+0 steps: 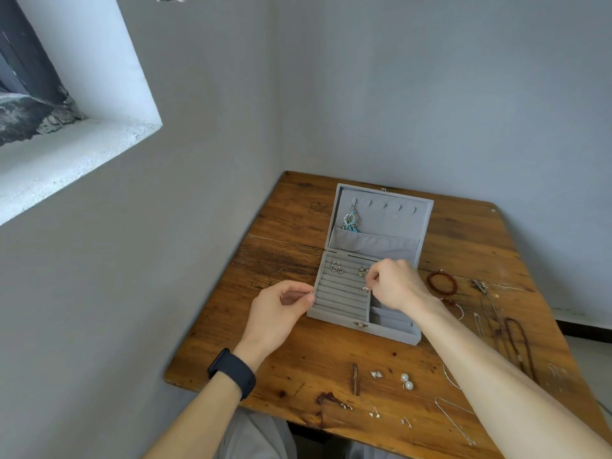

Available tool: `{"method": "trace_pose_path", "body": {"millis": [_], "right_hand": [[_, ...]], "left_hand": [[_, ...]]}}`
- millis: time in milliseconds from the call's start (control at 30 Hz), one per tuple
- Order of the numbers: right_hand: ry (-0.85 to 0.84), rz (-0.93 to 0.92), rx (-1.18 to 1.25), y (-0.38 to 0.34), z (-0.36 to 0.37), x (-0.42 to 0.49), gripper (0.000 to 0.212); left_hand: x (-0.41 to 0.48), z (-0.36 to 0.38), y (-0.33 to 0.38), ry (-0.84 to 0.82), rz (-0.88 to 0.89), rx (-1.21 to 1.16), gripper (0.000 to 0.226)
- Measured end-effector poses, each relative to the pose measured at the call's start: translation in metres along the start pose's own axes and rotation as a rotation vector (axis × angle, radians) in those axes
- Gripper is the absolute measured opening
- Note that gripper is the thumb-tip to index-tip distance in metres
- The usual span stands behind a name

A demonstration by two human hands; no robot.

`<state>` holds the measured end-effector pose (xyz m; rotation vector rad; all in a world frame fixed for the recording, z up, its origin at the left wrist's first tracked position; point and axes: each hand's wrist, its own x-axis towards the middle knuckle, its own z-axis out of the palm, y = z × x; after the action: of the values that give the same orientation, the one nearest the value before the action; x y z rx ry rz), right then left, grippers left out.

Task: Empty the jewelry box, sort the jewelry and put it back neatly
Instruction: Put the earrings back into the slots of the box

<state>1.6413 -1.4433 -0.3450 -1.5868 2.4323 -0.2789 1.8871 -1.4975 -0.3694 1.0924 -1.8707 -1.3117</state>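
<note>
A grey velvet jewelry box lies open on the wooden table. Blue dangling earrings hang from a hook in its lid. Two pairs of small earrings sit in the upper ring rows. My right hand hovers over the ring rows and pinches a small silver earring between thumb and forefinger. At the box's left edge, my left hand pinches another tiny piece in its fingertips.
Loose jewelry lies on the table: pearl earrings, small studs, silver chains, a red bead bracelet and a dark bead necklace at the right. Walls close in behind and at the left.
</note>
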Motion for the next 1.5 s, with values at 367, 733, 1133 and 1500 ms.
{"method": "trace_pose_path", "body": {"millis": [367, 733, 1133, 1500], "right_hand": [[0.284, -0.02, 0.127, 0.047, 0.042, -0.091, 0.023], [0.399, -0.082, 0.127, 0.054, 0.061, -0.098, 0.021], [0.353, -0.127, 0.162, 0.061, 0.061, -0.103, 0.029], [0.335, -0.126, 0.142, 0.06, 0.064, -0.108, 0.043]], "left_hand": [[0.069, 0.063, 0.025, -0.21, 0.126, 0.471, 0.015], [0.082, 0.088, 0.021, -0.171, 0.136, 0.631, 0.017], [0.07, 0.091, 0.013, -0.163, 0.385, 0.879, 0.029], [0.067, 0.089, 0.013, -0.127, 0.35, 0.797, 0.022]]}}
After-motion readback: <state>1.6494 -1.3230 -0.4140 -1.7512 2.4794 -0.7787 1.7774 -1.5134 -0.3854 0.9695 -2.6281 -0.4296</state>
